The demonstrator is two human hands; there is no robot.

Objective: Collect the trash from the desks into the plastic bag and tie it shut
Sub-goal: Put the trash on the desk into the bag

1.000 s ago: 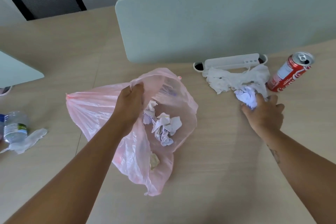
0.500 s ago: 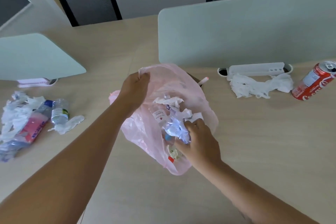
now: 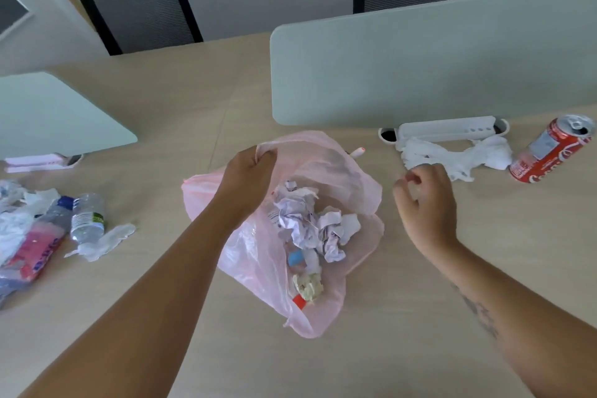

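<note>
Right now the left hand [image 3: 247, 177] grips the far rim of the pink plastic bag [image 3: 336, 171], fingers clenched on the film, holding the mouth up and open. The bag sits mid-tabletop [image 3: 403, 316] with crumpled paper [image 3: 310, 223] and small scraps inside, too tangled to count. The right hand [image 3: 424, 207] hovers just right of the bag, empty, its fingers [image 3: 405, 186] loosely curled and grasping nothing. Key relation: the white tissue wad [image 3: 452, 156] lies just beyond that hand, away from the person and slightly right, up against the white power strip [image 3: 445, 129]. It is strung out left to right, its left end closest to the hand. Farther right, the red soda can [image 3: 552, 152] lies on its side, long axis slanting near-left to far-right, opened top pointing away. The right hand is clearly nearer both, and the left is tied up with the bag. So the likely next move is a short forward reach for the tissue, then the can. Counts: one bag, one tissue wad, one can, one small white stick [image 3: 357, 152] with a red tip behind the bag. The left pile is well apart from both hands: two plastic bottles [image 3: 87, 216], one pink packet [image 3: 35, 245], and loose white tissue [image 3: 103, 240], piece count unclear. Two divider panels [image 3: 420, 67] and two chairs [image 3: 139, 9] stand behind.
</note>
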